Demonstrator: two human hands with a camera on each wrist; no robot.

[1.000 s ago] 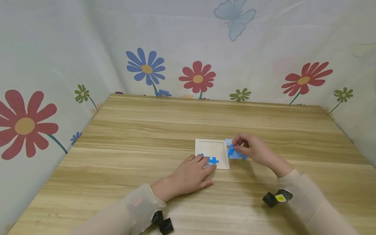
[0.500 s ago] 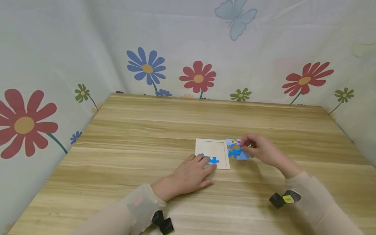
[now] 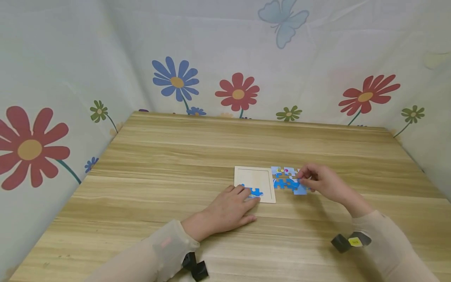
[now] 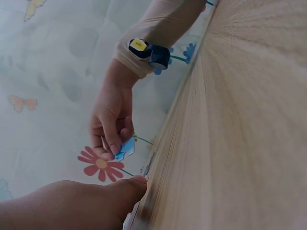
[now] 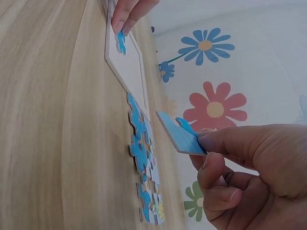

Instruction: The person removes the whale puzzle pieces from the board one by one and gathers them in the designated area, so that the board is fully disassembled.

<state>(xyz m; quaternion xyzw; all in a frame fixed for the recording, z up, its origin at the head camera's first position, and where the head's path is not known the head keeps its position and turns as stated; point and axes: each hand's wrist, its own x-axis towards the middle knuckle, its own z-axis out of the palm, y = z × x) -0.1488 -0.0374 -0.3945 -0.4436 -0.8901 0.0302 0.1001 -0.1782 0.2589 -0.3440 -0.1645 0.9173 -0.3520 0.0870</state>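
My right hand (image 3: 327, 186) pinches a light-blue jigsaw piece (image 5: 178, 136) between thumb and fingers. The right wrist view shows that piece raised off the table and tilted, over loose jigsaw pieces (image 5: 139, 151). A shallow square puzzle tray (image 3: 253, 177) lies left of those pieces, its pale base mostly bare. Blue pieces (image 3: 256, 192) sit along the tray's near edge. My left hand (image 3: 225, 211) rests palm down there, its extended fingertips touching the pieces and the near-left rim. Its fingers partly cover what lies beneath.
Several blue and patterned pieces (image 3: 280, 183) lie flat against the tray's right side, some hidden by the right hand. The wood-grain table (image 3: 176, 156) ends at a flowered cloth backdrop (image 3: 211, 47) behind and at both sides.
My right hand has moved rightward across the loose pieces with the pinched piece, uncovering more of the pieces beside the tray. My left hand and the tray have stayed put.
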